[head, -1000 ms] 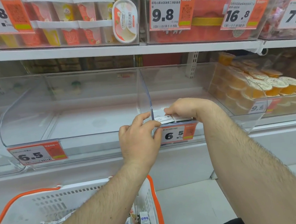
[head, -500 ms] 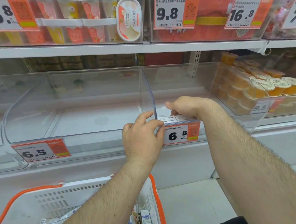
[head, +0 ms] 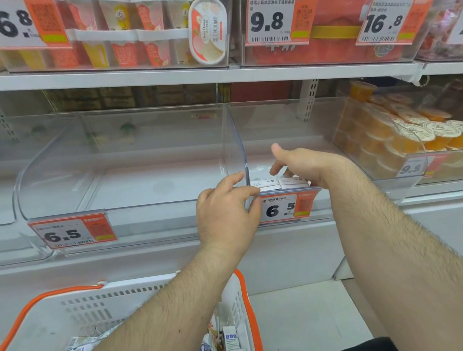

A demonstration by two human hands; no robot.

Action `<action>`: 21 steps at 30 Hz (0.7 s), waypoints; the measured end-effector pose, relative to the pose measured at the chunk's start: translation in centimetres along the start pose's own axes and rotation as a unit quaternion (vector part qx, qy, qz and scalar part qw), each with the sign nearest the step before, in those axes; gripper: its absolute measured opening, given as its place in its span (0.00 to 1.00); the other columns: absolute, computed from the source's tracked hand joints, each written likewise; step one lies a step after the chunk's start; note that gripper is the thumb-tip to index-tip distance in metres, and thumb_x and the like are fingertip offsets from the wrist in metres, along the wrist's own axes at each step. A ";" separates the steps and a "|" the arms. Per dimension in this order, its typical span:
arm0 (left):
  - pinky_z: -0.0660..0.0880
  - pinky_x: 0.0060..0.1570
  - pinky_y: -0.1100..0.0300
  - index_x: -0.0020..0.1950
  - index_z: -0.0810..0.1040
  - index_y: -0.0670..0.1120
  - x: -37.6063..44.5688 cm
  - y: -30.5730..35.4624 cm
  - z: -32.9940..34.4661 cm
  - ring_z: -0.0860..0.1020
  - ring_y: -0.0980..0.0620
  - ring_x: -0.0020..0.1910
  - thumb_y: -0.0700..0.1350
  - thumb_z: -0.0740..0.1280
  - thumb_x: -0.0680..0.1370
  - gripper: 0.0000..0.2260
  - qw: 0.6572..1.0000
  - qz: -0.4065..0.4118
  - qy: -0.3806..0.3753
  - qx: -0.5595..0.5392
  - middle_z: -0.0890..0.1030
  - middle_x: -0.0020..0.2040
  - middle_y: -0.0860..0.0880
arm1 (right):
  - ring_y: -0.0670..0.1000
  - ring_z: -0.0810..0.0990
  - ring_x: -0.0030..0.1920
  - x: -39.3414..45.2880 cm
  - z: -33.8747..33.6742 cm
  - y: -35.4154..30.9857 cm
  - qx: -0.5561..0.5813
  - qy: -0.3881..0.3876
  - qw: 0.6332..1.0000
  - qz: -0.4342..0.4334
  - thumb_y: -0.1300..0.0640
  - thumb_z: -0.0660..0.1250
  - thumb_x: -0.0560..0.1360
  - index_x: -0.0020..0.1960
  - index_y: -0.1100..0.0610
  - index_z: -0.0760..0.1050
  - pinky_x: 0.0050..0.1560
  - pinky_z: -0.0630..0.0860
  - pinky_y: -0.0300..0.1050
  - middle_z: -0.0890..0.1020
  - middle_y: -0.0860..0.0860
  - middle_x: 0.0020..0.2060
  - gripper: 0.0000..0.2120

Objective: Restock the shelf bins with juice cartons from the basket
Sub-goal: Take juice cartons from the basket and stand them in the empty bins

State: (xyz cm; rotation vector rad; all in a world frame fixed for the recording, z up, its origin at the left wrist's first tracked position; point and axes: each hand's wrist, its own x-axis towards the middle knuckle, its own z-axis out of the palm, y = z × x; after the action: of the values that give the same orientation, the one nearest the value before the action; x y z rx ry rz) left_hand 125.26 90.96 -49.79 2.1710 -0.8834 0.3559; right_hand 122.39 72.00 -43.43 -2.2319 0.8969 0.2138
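Note:
Two white juice cartons (head: 279,183) lie flat at the front of a clear shelf bin (head: 285,130) tagged 6.5. My right hand (head: 305,165) hovers over them with the thumb raised and the fingers loosely spread, fingertips touching the cartons. My left hand (head: 225,212) pinches the bin's front rim where the clear divider (head: 236,146) meets it, thumb on the price tag's edge. The white basket with an orange rim (head: 140,294) sits at the bottom left. Several more cartons (head: 231,342) show in it, partly hidden by my left forearm.
A second clear bin (head: 118,186) tagged 6.5 stands left of the divider with nothing in it. To the right a bin holds orange jelly cups (head: 424,134). An upper shelf (head: 186,75) carries ice-cream tubs and price tags. White floor lies below at the right.
My right hand has loosened over the cartons, thumb lifting and fingers spreading. My left hand has stayed on the bin's front rim.

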 end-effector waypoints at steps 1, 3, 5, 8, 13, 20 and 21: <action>0.54 0.61 0.64 0.58 0.83 0.54 0.0 0.0 -0.1 0.71 0.54 0.65 0.50 0.68 0.78 0.10 1.000 -0.001 -0.006 -0.001 0.73 0.70 0.55 | 0.58 0.75 0.61 -0.2 0.0 -0.1 -0.005 0.003 1.000 0.002 0.29 0.42 0.78 0.55 0.48 0.78 0.64 0.73 0.62 0.76 0.53 0.62 0.32; 0.53 0.66 0.63 0.60 0.82 0.54 0.1 0.0 -0.4 0.69 0.56 0.68 0.50 0.67 0.78 0.11 1.000 -0.003 -0.017 -0.015 0.73 0.70 0.56 | 0.56 0.74 0.61 -0.8 0.1 -0.5 -0.013 0.041 0.999 -0.016 0.32 0.42 0.79 0.61 0.51 0.77 0.64 0.72 0.60 0.76 0.54 0.64 0.33; 0.54 0.71 0.60 0.60 0.82 0.52 0.0 0.0 -1.0 0.68 0.57 0.67 0.48 0.69 0.77 0.12 0.999 -0.007 -0.017 -0.049 0.74 0.69 0.54 | 0.57 0.76 0.59 -1.6 0.5 -1.1 -0.023 0.145 0.986 -0.076 0.36 0.44 0.81 0.58 0.54 0.78 0.61 0.73 0.55 0.79 0.55 0.59 0.31; 0.62 0.67 0.58 0.57 0.82 0.49 -0.7 -0.6 -2.4 0.73 0.54 0.64 0.47 0.70 0.75 0.12 0.997 0.016 0.013 -0.076 0.79 0.63 0.52 | 0.56 0.75 0.38 -3.6 2.8 -2.5 -0.008 0.350 0.913 -0.211 0.44 0.53 0.82 0.31 0.53 0.67 0.39 0.67 0.48 0.75 0.49 0.31 0.23; 0.66 0.56 0.57 0.54 0.82 0.49 -3.8 -3.3 -5.6 0.78 0.52 0.55 0.48 0.69 0.71 0.13 0.994 0.042 0.068 -0.070 0.82 0.54 0.54 | 0.50 0.61 0.28 -7.3 9.0 -4.0 -0.011 0.417 0.800 -0.432 0.52 0.57 0.75 0.28 0.48 0.51 0.33 0.57 0.43 0.57 0.44 0.21 0.21; 0.71 0.48 0.61 0.53 0.82 0.49 -10.7 -12.6 -8.8 0.75 0.56 0.45 0.43 0.71 0.74 0.08 0.989 -0.108 -0.084 -0.061 0.78 0.47 0.58 | 0.53 0.70 0.31 -8.2 19.7 -3.4 -0.139 0.134 0.889 -0.414 0.51 0.58 0.78 0.26 0.52 0.59 0.33 0.65 0.47 0.67 0.46 0.24 0.22; 0.71 0.47 0.61 0.53 0.81 0.50 -11.5 -13.9 -9.0 0.76 0.56 0.45 0.43 0.71 0.75 0.08 0.981 -0.147 -0.116 -0.055 0.78 0.46 0.58 | 0.54 0.72 0.32 -7.9 21.1 -3.2 -0.174 0.088 0.903 -0.383 0.50 0.58 0.79 0.27 0.53 0.62 0.33 0.69 0.48 0.70 0.48 0.25 0.22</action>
State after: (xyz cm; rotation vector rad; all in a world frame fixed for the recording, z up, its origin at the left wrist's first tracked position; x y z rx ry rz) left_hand 126.74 109.75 -56.97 2.2271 -0.6728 -0.0924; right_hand 120.79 92.12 -54.05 -2.7880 -0.0005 -0.2184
